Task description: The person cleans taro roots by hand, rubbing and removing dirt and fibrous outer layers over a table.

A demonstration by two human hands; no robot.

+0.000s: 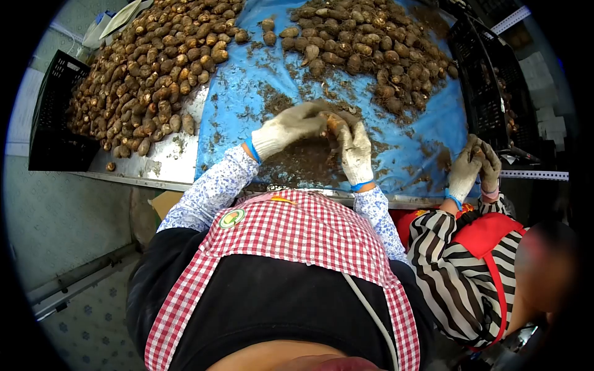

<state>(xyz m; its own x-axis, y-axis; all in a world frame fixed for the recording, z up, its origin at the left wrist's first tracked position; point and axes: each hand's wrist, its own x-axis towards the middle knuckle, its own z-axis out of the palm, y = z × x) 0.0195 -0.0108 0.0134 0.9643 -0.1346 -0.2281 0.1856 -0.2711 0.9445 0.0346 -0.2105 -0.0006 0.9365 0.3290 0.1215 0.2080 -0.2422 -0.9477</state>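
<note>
Both my hands wear dirty white work gloves and meet above the blue sheet (229, 111). My left hand (296, 127), slightly blurred, has its fingers curled towards the other hand; what they hold, if anything, is hidden. A brown tuber (335, 123) shows between the hands, with my right hand (354, 143) closed round it. Beyond them on the sheet lies a pile of rooty brown tubers (371, 46). To the left, a larger pile of cleaner tubers (164, 68) covers part of the metal table (167, 162). Loose dark soil (303, 164) lies beneath my hands.
A black crate (52, 111) stands at the left edge of the table. More black crates (482, 80) hold tubers at the right. A co-worker in a striped top (439, 272) and red apron is close on my right, with gloved hands (476, 164) together over the table edge.
</note>
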